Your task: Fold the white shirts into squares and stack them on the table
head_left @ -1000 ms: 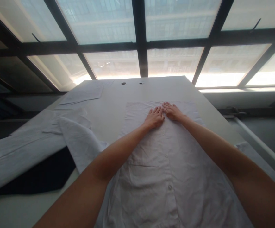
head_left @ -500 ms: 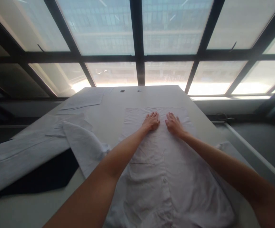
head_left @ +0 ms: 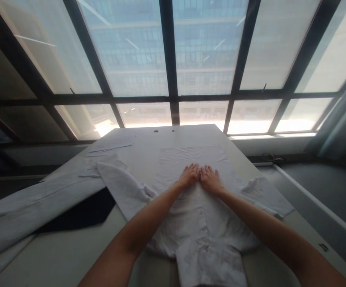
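Note:
A white button-front shirt (head_left: 187,223) lies spread over the table, its hem toward the windows and its button placket running down the middle. My left hand (head_left: 190,175) rests flat on the cloth just left of the placket, fingers stretched forward. Close beside it, nearly touching, my right hand (head_left: 210,179) lies palm down on the shirt with its fingers extended. One sleeve of the shirt reaches out to the left, partly behind my left forearm, and the other sticks out to the right past my right forearm. Nothing is gripped in either hand.
On the left of the white table (head_left: 144,159) lie other white garments (head_left: 47,203) and a dark navy cloth (head_left: 83,211). Flat white pieces (head_left: 113,141) lie at the far left. Large windows (head_left: 139,52) stand beyond the table's far edge.
Both hands have come closer together and back toward me along the shirt. The shirt's near end now shows more fully, and the view has tilted upward.

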The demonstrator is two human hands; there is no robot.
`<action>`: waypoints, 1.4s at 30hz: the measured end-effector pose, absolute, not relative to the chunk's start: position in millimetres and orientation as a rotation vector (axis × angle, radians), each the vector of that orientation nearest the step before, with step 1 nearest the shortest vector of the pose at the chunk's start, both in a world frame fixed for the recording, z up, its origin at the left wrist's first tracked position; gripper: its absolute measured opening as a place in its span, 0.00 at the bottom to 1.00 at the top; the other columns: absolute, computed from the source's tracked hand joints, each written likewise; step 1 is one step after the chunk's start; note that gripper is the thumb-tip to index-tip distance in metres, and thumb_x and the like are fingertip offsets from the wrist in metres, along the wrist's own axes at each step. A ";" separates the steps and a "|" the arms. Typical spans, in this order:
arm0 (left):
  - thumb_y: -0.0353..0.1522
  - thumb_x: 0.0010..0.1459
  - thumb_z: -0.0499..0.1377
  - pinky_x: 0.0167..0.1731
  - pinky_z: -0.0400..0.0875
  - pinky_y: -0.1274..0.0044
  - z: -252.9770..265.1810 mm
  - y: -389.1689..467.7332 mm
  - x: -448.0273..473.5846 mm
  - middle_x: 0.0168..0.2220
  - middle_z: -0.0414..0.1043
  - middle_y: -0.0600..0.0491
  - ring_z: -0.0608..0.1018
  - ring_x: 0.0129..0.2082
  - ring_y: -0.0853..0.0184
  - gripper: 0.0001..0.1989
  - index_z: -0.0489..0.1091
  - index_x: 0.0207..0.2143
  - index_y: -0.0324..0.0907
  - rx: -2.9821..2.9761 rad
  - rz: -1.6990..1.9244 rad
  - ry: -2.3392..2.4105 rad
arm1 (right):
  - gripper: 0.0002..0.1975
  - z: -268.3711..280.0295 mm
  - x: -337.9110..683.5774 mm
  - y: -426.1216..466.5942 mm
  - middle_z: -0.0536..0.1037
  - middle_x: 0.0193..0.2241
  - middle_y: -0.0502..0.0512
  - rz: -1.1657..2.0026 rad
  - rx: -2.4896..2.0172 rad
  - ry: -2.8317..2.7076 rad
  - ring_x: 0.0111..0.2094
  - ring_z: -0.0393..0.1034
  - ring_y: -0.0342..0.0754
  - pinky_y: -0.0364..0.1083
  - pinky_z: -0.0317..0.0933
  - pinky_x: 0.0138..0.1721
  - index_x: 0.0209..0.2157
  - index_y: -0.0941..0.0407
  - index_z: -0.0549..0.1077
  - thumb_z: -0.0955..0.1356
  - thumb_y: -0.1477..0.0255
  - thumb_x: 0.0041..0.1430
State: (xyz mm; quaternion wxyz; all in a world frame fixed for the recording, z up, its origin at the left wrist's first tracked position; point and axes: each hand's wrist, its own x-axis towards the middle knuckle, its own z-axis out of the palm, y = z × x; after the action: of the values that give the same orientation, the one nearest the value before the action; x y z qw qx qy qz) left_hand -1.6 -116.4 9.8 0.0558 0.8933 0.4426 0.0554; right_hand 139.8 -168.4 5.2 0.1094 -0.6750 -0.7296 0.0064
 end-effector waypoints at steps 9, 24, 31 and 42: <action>0.46 0.70 0.35 0.66 0.45 0.59 13.5 -134.0 -100.1 0.72 0.43 0.47 0.48 0.71 0.56 0.32 0.46 0.71 0.44 2.583 0.088 1.689 | 0.29 -5.1 186.5 -157.4 0.52 0.69 0.66 -0.013 -2.075 -2.122 0.69 0.45 0.58 0.63 0.42 0.65 0.68 0.59 0.55 0.53 0.62 0.70; 0.49 0.70 0.36 0.66 0.45 0.56 26.5 -178.3 -69.2 0.72 0.39 0.44 0.44 0.72 0.55 0.35 0.44 0.71 0.39 2.561 0.015 1.538 | 0.30 -10.2 203.6 -153.5 0.51 0.70 0.63 0.010 -2.214 -1.966 0.69 0.42 0.56 0.61 0.39 0.65 0.68 0.58 0.55 0.53 0.62 0.70; 0.48 0.70 0.37 0.67 0.42 0.56 2.5 -221.2 -48.3 0.72 0.43 0.44 0.46 0.71 0.54 0.35 0.48 0.70 0.37 2.713 0.189 1.378 | 0.29 -8.3 202.7 -155.3 0.54 0.69 0.64 -0.014 -2.195 -1.946 0.69 0.45 0.57 0.61 0.40 0.65 0.67 0.59 0.57 0.54 0.62 0.70; 0.46 0.71 0.38 0.66 0.45 0.56 6.9 -222.4 -48.3 0.71 0.46 0.45 0.49 0.71 0.55 0.32 0.51 0.69 0.40 2.732 0.215 1.377 | 0.25 11.0 191.3 -173.6 0.62 0.65 0.68 -0.038 -2.213 -1.884 0.66 0.52 0.56 0.55 0.45 0.63 0.61 0.61 0.66 0.55 0.69 0.69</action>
State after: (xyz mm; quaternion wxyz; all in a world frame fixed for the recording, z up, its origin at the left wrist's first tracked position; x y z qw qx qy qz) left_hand -48.3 -222.4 6.9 0.0372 0.8902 0.4486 0.0702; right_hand 191.3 -173.6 11.0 0.1171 -0.7562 -0.6436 -0.0131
